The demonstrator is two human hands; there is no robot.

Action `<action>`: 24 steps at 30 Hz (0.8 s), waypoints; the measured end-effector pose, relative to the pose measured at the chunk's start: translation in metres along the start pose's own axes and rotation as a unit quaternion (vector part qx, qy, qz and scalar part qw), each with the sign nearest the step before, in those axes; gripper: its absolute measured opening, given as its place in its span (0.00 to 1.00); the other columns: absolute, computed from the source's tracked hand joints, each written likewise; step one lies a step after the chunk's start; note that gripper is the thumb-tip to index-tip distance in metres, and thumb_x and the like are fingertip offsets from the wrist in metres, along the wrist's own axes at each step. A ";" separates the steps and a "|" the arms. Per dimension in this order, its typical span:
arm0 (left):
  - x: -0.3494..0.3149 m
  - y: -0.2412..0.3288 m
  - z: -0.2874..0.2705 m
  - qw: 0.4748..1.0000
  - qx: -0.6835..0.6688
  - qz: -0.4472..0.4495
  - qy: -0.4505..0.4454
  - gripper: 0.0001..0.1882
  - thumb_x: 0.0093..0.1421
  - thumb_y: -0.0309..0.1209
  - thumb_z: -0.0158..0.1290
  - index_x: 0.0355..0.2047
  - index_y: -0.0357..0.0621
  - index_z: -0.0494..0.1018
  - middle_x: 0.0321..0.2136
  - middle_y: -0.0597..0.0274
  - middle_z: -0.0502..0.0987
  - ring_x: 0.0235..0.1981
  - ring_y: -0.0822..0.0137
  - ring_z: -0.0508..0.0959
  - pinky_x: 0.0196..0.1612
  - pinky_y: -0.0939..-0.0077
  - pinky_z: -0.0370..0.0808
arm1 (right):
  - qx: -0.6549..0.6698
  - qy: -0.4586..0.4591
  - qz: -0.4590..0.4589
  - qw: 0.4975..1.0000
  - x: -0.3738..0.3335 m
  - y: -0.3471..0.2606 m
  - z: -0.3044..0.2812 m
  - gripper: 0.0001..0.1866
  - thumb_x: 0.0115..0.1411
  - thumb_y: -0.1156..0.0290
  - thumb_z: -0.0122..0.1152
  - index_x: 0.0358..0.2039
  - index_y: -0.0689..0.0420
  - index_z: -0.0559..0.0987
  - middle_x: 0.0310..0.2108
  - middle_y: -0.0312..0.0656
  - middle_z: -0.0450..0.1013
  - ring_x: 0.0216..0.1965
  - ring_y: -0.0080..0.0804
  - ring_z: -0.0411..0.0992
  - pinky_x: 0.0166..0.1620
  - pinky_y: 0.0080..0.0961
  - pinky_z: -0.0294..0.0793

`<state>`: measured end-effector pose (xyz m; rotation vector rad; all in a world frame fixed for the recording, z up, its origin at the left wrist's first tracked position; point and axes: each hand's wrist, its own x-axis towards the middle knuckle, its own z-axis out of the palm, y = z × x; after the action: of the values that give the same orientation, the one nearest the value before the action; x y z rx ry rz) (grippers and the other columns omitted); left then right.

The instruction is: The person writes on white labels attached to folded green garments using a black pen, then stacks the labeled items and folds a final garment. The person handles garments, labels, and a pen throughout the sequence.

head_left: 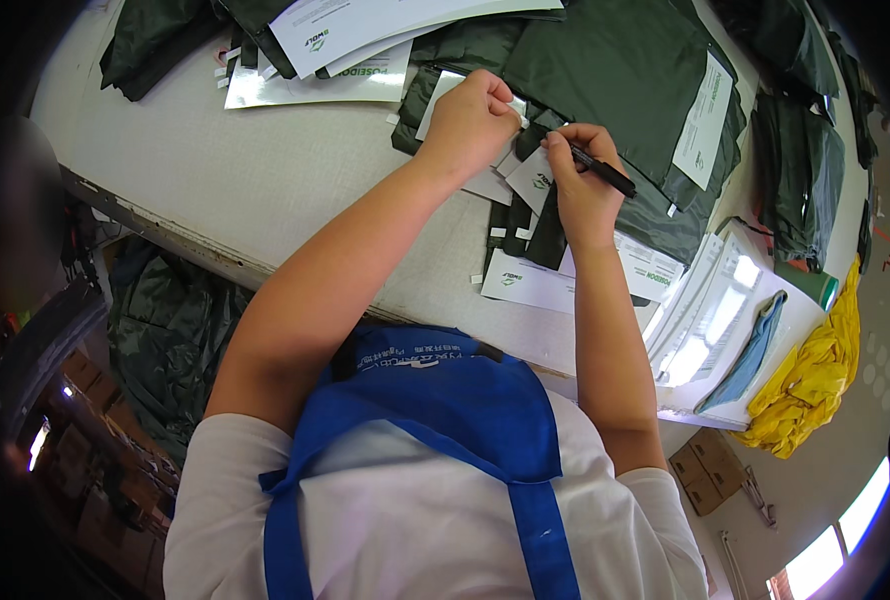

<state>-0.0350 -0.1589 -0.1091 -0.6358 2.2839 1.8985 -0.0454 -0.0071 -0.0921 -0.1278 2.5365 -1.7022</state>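
Observation:
In my right hand (590,185) is a black marker pen (607,173), lying across the fingers, while thumb and fingertips come together over a dark green strap. My left hand (470,120) is closed in a pinch just to its left. A small white tag shows by the left fingertips; whether they grip it I cannot tell. Beneath both hands lie dark green fabric pieces and white printed cards (533,182). A large folded dark green garment (605,75) spreads out beyond the right hand, with a long white card (705,125) on it.
White printed sheets (355,30) lie on dark fabric at the far left of the pale table (165,150). On the right are clear plastic sleeves (710,310), a blue cloth strip (745,355), yellow fabric (805,370) and bagged dark garments (800,165). Dark fabric (170,340) hangs below the table's left edge.

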 end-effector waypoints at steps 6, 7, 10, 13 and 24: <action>-0.001 0.001 0.000 1.000 -0.005 -0.010 -0.001 0.14 0.50 0.25 0.58 0.37 0.37 0.69 0.29 0.61 0.77 0.31 0.72 0.75 0.35 0.79 0.71 | -0.010 -0.008 0.007 1.000 0.000 0.002 0.000 0.07 0.52 0.71 0.63 0.28 0.61 0.76 0.23 0.36 0.74 0.24 0.19 0.69 0.31 0.17 0.69; -0.001 0.001 0.000 1.000 -0.008 -0.011 -0.001 0.14 0.50 0.25 0.58 0.37 0.37 0.69 0.29 0.61 0.77 0.31 0.72 0.75 0.35 0.79 0.71 | -0.008 -0.009 0.007 1.000 -0.001 0.002 0.000 0.07 0.52 0.71 0.63 0.28 0.60 0.76 0.23 0.36 0.74 0.24 0.19 0.69 0.31 0.17 0.69; -0.001 0.003 0.000 1.000 -0.002 -0.012 -0.004 0.14 0.50 0.25 0.58 0.36 0.37 0.69 0.29 0.62 0.77 0.31 0.72 0.75 0.35 0.79 0.71 | -0.021 0.003 0.001 1.000 -0.001 0.000 -0.001 0.07 0.52 0.72 0.63 0.29 0.60 0.76 0.24 0.36 0.74 0.25 0.19 0.69 0.32 0.17 0.69; -0.001 0.002 0.000 1.000 -0.015 -0.015 -0.009 0.13 0.51 0.25 0.56 0.37 0.37 0.69 0.28 0.62 0.77 0.31 0.73 0.75 0.33 0.80 0.70 | -0.007 0.042 -0.035 0.998 -0.002 0.002 -0.009 0.07 0.54 0.73 0.62 0.32 0.60 0.76 0.25 0.37 0.75 0.27 0.20 0.70 0.35 0.19 0.70; -0.021 0.007 -0.005 0.974 -0.132 -0.134 -0.128 0.13 0.53 0.23 0.48 0.41 0.36 0.72 0.26 0.69 0.72 0.19 0.82 0.61 0.18 0.86 0.55 | -0.392 0.195 0.078 0.896 0.053 0.048 -0.142 0.37 0.48 0.57 0.70 0.49 0.69 0.65 0.41 0.55 0.71 0.45 0.49 0.70 0.49 0.34 0.67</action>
<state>-0.0174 -0.1570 -0.0947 -0.6452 1.7139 2.0274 -0.1152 0.1355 -0.0838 0.3993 3.2584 -0.5982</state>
